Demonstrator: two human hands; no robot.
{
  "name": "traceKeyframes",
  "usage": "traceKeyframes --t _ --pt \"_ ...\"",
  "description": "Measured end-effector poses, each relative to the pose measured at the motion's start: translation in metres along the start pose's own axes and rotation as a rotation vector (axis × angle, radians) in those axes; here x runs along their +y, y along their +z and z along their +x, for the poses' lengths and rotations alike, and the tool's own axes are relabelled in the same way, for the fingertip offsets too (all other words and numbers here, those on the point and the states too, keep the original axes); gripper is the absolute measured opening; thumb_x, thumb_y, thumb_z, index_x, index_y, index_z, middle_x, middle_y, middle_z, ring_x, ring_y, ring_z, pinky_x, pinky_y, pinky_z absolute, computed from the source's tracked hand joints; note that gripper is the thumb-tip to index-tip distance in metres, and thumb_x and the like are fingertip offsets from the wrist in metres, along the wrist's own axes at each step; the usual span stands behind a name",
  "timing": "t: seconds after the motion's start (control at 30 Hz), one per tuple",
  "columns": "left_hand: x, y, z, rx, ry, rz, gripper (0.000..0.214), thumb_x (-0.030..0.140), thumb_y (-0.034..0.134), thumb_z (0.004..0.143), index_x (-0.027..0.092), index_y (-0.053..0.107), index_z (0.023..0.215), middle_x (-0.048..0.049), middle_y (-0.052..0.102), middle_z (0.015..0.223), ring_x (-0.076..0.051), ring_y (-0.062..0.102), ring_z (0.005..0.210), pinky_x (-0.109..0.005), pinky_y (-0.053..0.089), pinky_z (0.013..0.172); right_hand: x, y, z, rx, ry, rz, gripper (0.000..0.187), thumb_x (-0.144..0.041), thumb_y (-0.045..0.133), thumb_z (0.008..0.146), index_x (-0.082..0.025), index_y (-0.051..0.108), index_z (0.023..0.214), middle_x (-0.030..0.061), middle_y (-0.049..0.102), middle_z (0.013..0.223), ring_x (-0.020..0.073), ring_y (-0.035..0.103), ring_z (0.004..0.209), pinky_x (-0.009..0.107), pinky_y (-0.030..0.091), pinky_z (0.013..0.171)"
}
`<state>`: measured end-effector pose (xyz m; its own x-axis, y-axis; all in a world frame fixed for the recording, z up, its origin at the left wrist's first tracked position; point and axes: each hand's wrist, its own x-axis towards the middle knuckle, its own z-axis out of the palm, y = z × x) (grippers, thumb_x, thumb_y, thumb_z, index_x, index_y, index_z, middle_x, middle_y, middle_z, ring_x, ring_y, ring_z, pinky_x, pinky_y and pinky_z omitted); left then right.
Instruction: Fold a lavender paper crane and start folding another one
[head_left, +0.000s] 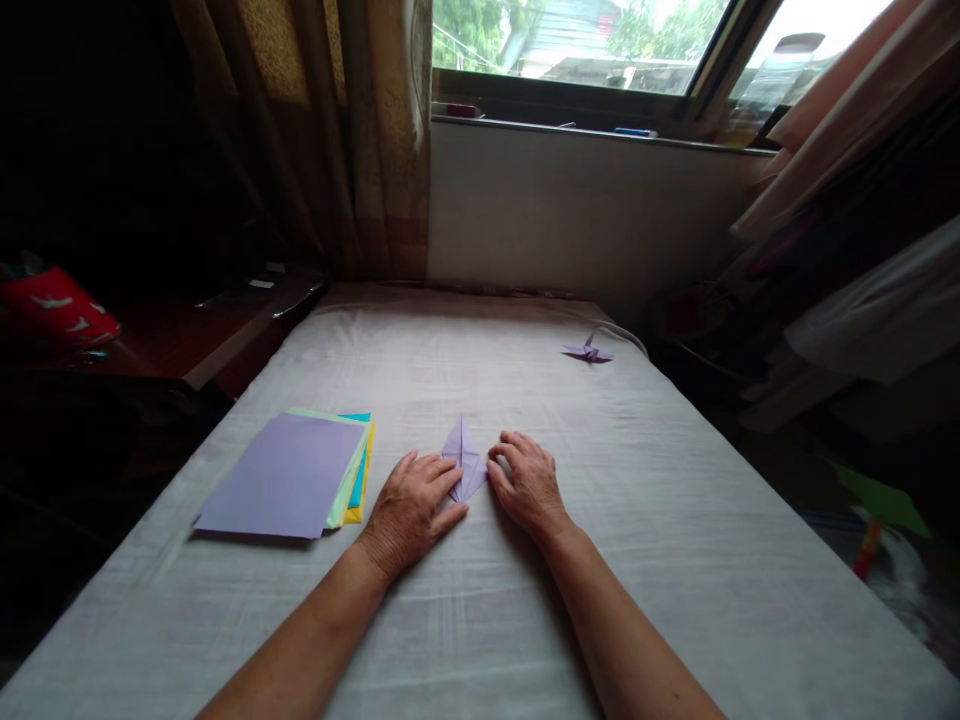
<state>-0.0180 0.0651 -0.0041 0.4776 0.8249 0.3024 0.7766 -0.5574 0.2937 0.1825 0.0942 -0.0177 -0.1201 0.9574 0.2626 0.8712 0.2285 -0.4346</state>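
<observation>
A partly folded purple paper (463, 458), pointed at its far end, lies on the white cloth-covered table (525, 600). My left hand (411, 508) rests flat on the paper's left side, fingers stretched out and pressing it down. My right hand (525, 478) sits at the paper's right edge, fingers curled, their tips pinching or pressing that edge. A stack of coloured paper sheets (296, 472), purple on top, lies to the left of my left hand.
A finished purple paper crane (589, 351) stands at the table's far right. A curtain (360, 130) and a window (570, 45) are behind the table. A dark wooden side table (217, 330) is on the left, clutter (877, 520) on the right floor.
</observation>
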Motion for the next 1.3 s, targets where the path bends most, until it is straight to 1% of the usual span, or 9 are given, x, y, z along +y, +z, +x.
traceKeyframes --t 0.17,0.37,0.53,0.8,0.9,1.0,1.17,1.23,1.3 --pt "0.0 0.001 0.0 0.033 0.016 0.003 0.04 0.031 0.06 0.088 0.023 0.06 0.127 -0.0078 0.067 0.125 -0.024 0.06 0.116 -0.049 0.034 0.111 0.0 0.001 -0.002 -0.04 -0.064 0.067 0.019 -0.025 0.058 0.081 -0.021 0.068 0.096 0.0107 0.059 0.133 0.0281 0.045 0.132 0.048 0.03 0.108" --pt "-0.001 0.004 -0.002 0.035 0.015 0.013 0.038 0.026 0.055 0.09 0.024 0.061 0.127 -0.0073 0.065 0.127 -0.024 0.059 0.117 -0.048 0.034 0.111 0.002 -0.002 -0.002 -0.134 -0.042 0.088 0.036 -0.015 0.06 0.069 -0.02 0.067 0.104 0.0114 0.053 0.141 0.0304 0.037 0.139 0.049 0.027 0.112" --pt "0.0 0.002 -0.001 0.038 -0.004 -0.021 0.038 0.025 0.053 0.089 0.025 0.061 0.126 -0.0074 0.066 0.126 -0.024 0.058 0.118 -0.046 0.037 0.11 -0.001 0.0 -0.005 -0.107 0.015 0.053 0.023 -0.024 0.062 0.077 -0.021 0.067 0.1 0.0136 0.049 0.143 0.0324 0.035 0.14 0.053 0.028 0.11" --pt "-0.001 0.003 -0.002 0.032 -0.037 -0.001 0.045 0.037 0.064 0.085 0.024 0.059 0.128 -0.0101 0.062 0.133 -0.027 0.058 0.12 -0.049 0.038 0.111 -0.005 0.007 -0.006 0.003 -0.053 0.157 0.023 -0.022 0.062 0.08 -0.02 0.066 0.102 0.0128 0.055 0.139 0.0295 0.041 0.137 0.051 0.031 0.11" --pt "-0.004 0.005 -0.002 0.067 -0.048 -0.005 0.042 0.03 0.059 0.088 0.024 0.058 0.13 -0.0104 0.062 0.133 -0.026 0.059 0.12 -0.048 0.04 0.109 -0.01 0.012 -0.007 0.063 -0.124 0.204 0.022 -0.025 0.06 0.082 -0.022 0.065 0.104 0.0118 0.056 0.138 0.0278 0.041 0.136 0.049 0.033 0.109" --pt "-0.007 0.005 -0.001 0.159 -0.081 -0.161 0.035 0.023 0.048 0.093 0.023 0.063 0.124 -0.0081 0.069 0.123 -0.023 0.065 0.112 -0.043 0.045 0.104 -0.013 0.013 -0.007 0.109 -0.141 0.246 0.025 -0.027 0.059 0.083 -0.022 0.062 0.107 0.012 0.055 0.139 0.0265 0.043 0.135 0.047 0.034 0.109" --pt "0.001 -0.001 0.0 0.278 -0.319 -0.742 0.036 0.041 0.05 0.093 0.019 0.072 0.11 -0.0056 0.076 0.1 -0.024 0.071 0.094 -0.034 0.055 0.085 -0.013 -0.001 -0.004 0.207 -0.104 0.326 0.046 -0.035 0.062 0.08 -0.02 0.055 0.124 0.0149 0.053 0.14 0.0279 0.044 0.134 0.047 0.033 0.11" --pt "0.005 -0.003 0.001 0.276 -0.428 -0.944 0.041 0.049 0.055 0.089 0.016 0.074 0.105 -0.0063 0.076 0.093 -0.024 0.071 0.089 -0.034 0.056 0.083 -0.014 -0.008 -0.002 0.191 -0.111 0.424 0.038 -0.038 0.062 0.082 -0.021 0.06 0.116 0.0127 0.062 0.129 0.0274 0.054 0.124 0.046 0.038 0.107" --pt "0.007 -0.004 0.001 0.255 -0.523 -1.09 0.047 0.055 0.059 0.084 0.014 0.074 0.102 -0.0069 0.076 0.088 -0.024 0.07 0.085 -0.034 0.057 0.079 -0.014 -0.012 -0.001 0.12 -0.088 0.572 0.023 -0.04 0.058 0.085 -0.021 0.065 0.098 0.0078 0.072 0.104 0.0231 0.066 0.1 0.038 0.048 0.092"
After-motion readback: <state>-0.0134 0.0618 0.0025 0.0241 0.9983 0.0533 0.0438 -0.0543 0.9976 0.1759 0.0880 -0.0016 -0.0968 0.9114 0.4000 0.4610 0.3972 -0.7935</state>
